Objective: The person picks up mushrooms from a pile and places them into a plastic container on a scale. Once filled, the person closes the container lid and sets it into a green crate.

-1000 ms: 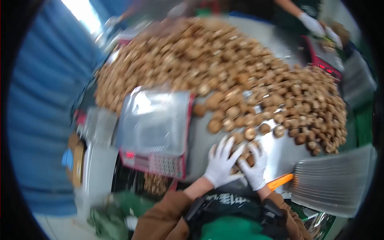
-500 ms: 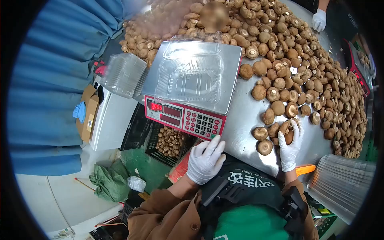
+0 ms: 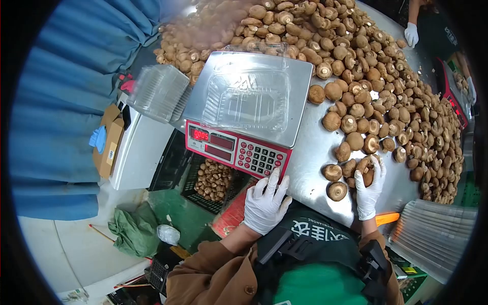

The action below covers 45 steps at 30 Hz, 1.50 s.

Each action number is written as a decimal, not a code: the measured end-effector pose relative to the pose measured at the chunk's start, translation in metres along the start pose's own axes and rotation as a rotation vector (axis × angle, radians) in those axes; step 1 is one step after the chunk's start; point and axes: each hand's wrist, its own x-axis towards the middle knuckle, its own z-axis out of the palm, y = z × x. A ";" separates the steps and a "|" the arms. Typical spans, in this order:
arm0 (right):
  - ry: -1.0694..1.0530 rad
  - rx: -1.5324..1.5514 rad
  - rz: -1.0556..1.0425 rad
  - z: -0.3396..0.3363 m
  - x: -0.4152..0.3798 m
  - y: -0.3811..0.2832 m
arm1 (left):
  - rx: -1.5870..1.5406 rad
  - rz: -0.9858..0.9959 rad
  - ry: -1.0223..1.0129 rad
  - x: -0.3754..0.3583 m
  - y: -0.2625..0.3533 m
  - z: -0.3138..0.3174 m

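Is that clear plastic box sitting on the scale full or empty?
Empty. The clear plastic box lies open on the scale, and only the bare metal pan shows through it; no mushrooms inside.

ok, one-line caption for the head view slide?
White-gloved right hand gathers brown mushrooms; left hand hovers by the red scale bearing a clear tray.

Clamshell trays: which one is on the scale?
The single empty open clamshell tray lying on the scale platform; the rest sit stacked, left stack and right stack.
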 end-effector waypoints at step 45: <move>0.062 -0.008 -0.108 -0.014 -0.015 -0.007 | -0.414 0.326 -0.219 0.121 0.092 0.075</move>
